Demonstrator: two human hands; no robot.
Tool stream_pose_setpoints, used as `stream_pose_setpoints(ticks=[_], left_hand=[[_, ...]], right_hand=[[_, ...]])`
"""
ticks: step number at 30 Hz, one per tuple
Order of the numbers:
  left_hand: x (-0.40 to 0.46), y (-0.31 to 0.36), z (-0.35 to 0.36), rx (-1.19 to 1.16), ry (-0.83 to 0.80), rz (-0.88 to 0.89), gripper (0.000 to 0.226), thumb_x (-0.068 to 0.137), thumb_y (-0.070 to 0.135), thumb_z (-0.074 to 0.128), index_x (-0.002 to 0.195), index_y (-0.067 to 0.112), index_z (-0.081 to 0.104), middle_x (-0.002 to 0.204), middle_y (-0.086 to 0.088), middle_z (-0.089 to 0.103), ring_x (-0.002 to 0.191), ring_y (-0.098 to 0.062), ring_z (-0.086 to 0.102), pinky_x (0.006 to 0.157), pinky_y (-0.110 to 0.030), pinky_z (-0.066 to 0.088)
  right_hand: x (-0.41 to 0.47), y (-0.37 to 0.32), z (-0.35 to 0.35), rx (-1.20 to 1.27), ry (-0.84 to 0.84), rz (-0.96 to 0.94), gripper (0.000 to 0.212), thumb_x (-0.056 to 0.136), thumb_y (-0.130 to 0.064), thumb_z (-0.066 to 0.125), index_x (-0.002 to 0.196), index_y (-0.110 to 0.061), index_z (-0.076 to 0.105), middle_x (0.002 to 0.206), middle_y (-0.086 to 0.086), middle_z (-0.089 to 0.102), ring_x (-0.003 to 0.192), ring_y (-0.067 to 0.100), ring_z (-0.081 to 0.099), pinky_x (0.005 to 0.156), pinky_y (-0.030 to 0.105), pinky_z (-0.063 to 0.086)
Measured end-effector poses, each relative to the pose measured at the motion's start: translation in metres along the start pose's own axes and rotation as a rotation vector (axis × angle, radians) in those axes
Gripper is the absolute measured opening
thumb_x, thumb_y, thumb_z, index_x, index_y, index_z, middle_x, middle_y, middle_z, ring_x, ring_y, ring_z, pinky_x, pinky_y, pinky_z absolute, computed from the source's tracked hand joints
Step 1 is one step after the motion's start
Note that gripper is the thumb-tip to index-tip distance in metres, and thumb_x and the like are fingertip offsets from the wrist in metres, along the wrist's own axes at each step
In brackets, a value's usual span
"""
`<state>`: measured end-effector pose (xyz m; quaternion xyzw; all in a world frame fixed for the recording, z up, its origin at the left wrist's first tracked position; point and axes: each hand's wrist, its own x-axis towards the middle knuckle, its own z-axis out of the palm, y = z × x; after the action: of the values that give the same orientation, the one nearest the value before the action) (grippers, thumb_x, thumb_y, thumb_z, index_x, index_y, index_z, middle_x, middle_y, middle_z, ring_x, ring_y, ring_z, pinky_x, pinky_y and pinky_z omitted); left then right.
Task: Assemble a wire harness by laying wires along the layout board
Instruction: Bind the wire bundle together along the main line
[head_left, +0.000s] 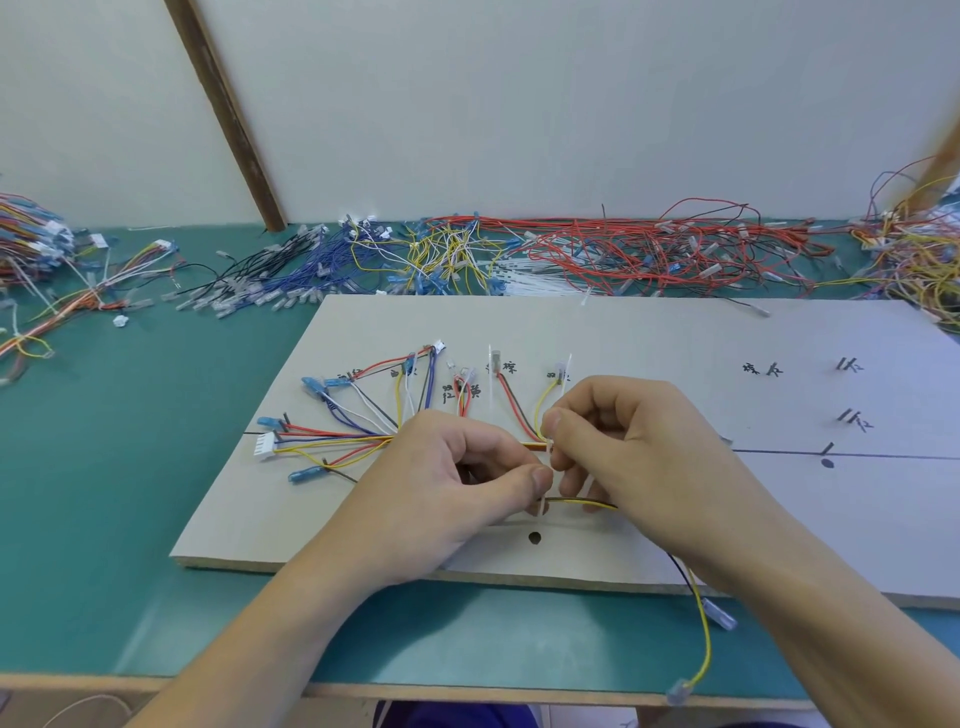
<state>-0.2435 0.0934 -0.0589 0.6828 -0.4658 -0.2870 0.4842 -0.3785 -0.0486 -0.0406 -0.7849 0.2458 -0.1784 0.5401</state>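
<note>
A grey layout board (675, 338) lies on the green table, marked with lines and characters. Coloured wires (337, 441) fan out over its left part to a white connector (266, 446) and blue terminals. They gather into a bundle (532, 445) in the middle. My left hand (457, 478) and my right hand (623, 441) meet over that bundle, and each pinches a white cable tie (545, 470) wrapped around it. A yellow and a black wire (701, 639) trail from under my right hand off the board's near edge, ending in clear terminals.
Heaps of loose wires line the back of the table: black and blue (270, 280), yellow (441, 254), red (649, 249). A bunch of white cable ties (535, 280) lies among them. Finished harnesses (36, 239) are stacked at the far left. More wires (914, 249) pile at the right.
</note>
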Motion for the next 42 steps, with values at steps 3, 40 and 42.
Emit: stream_pose_setpoints(ticks=[3,40,42], left_hand=[[0.0,0.001,0.0,0.002,-0.002,0.0,0.017,0.094,0.024,0.075,0.077,0.024,0.079,0.06,0.015,0.067,0.054,0.003,0.049,0.054,-0.007,0.036],[-0.002,-0.001,-0.001,0.227,-0.131,0.055,0.021,0.095,0.039,0.066,0.087,0.022,0.076,0.074,-0.002,0.071,0.059,-0.004,0.047,0.055,-0.028,0.039],[-0.002,-0.001,-0.001,0.248,-0.131,0.07,0.02,0.095,0.039,0.066,0.086,0.023,0.075,0.075,0.001,0.071,0.059,-0.002,0.048,0.055,-0.024,0.04]], right_hand=[[0.004,-0.001,0.0,0.061,0.002,0.005,0.019,0.096,-0.02,0.064,0.078,-0.015,0.07,0.069,0.002,0.07,0.059,0.013,0.067,0.053,0.023,0.053],[0.018,-0.003,0.008,0.315,0.159,0.048,0.023,0.092,-0.004,0.065,0.07,-0.007,0.067,0.057,0.006,0.065,0.048,0.015,0.059,0.046,0.019,0.047],[0.018,-0.002,0.008,0.318,0.163,0.048,0.023,0.092,-0.004,0.065,0.069,-0.008,0.067,0.057,0.006,0.065,0.049,0.015,0.059,0.046,0.019,0.046]])
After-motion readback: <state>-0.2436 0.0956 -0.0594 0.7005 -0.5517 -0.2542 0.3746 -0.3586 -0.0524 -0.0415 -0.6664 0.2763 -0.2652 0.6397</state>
